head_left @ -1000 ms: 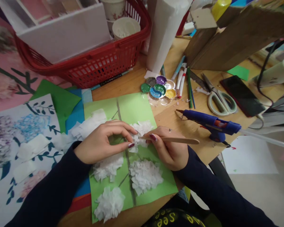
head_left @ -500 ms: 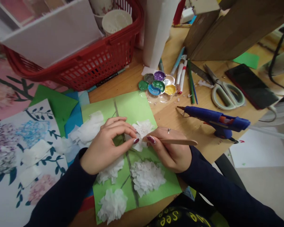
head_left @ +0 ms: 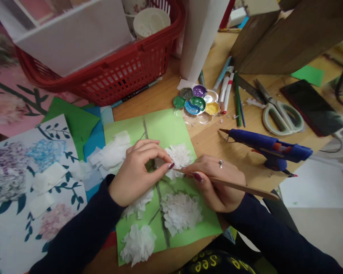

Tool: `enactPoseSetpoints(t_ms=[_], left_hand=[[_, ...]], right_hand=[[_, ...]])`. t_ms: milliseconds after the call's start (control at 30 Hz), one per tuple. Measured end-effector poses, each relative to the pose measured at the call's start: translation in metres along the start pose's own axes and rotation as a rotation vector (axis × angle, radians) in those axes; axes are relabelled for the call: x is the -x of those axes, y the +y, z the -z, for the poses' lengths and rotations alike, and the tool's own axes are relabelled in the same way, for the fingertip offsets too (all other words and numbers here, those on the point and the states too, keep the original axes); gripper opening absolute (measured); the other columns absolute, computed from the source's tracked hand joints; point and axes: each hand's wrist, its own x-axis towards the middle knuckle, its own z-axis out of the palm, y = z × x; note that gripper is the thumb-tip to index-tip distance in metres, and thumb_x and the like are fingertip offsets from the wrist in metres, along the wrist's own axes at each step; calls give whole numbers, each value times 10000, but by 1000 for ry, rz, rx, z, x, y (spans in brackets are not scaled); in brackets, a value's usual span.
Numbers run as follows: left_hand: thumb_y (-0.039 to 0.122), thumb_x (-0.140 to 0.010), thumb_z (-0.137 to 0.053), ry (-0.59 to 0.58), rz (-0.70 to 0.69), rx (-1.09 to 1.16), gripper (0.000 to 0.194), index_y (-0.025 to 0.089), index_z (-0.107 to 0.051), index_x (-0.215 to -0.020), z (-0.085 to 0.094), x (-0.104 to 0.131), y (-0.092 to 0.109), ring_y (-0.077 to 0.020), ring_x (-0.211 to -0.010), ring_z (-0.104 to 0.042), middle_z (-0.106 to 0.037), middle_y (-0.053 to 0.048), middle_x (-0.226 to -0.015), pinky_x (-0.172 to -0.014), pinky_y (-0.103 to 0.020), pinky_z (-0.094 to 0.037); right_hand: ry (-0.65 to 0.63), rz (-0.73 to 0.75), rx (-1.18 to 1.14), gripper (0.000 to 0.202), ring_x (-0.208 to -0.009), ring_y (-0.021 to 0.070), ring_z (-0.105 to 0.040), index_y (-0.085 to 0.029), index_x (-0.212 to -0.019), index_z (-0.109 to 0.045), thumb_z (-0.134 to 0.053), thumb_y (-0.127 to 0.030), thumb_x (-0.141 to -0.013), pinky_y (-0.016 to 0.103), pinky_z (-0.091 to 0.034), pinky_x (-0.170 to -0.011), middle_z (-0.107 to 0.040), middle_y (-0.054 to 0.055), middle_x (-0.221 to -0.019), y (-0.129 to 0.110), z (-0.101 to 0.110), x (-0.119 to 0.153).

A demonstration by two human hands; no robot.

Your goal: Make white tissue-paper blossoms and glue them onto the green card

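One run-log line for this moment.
right hand: holding wooden stick | left hand: near stick's tip | white paper clusters: on light-green sheet

Navy sleeves (head_left: 82, 226) are worn with maroon nail polish (head_left: 198, 176) and a silver ring (head_left: 221, 164).

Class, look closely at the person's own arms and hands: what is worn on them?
Both arms wear long, dark navy sleeves reaching to the wrists, with no markings that I can make out. The left hand and right hand are gloveless, with dark red polish on the thumbnails. The right also wears a silver-coloured ring.
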Motion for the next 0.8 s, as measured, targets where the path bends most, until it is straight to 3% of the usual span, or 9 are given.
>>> enactPoseSetpoints(t_ms=[100,333,633,800], left_hand=[[203,-757,-588,-4,-4,18,49,219,-633,-769,2,1,0,-229,-1069,-520,-668,-20,-882,-981,-458,-367],[16,-627,-422,-12,-24,105,384,189,-589,-928,10,2,-7,-191,-1045,-532,-588,-52,-1048,-973,-375,-396],[70,-601,-459,-139,-7,62,508,235,-539,-1075,10,3,-15,-245,-1135,-454,-574,-34,-1115,-1018,-474,-293],[99,-580,-491,-145,-10,45,557,246,-516,-1116,7,4,-18,-278,-1187,-397,-531,-57,-1168,-1014,-484,-267]], right_hand=[[-10,-18,65,176,-608,127,-570,-166,-895,-604,-442,-116,-846,270,-485,-579,-625,32,-683,3,-4,0],[-39,-34,138,168,-594,124,-560,-160,-886,-614,-458,-112,-845,265,-479,-565,-613,30,-656,4,-9,1],[-88,-27,211,161,-641,129,-560,-164,-906,-596,-470,-90,-838,263,-475,-597,-611,35,-700,2,-16,-1],[-108,-12,291,136,-627,128,-545,-164,-859,-578,-461,-96,-840,253,-461,-586,-582,33,-693,0,-18,0]])
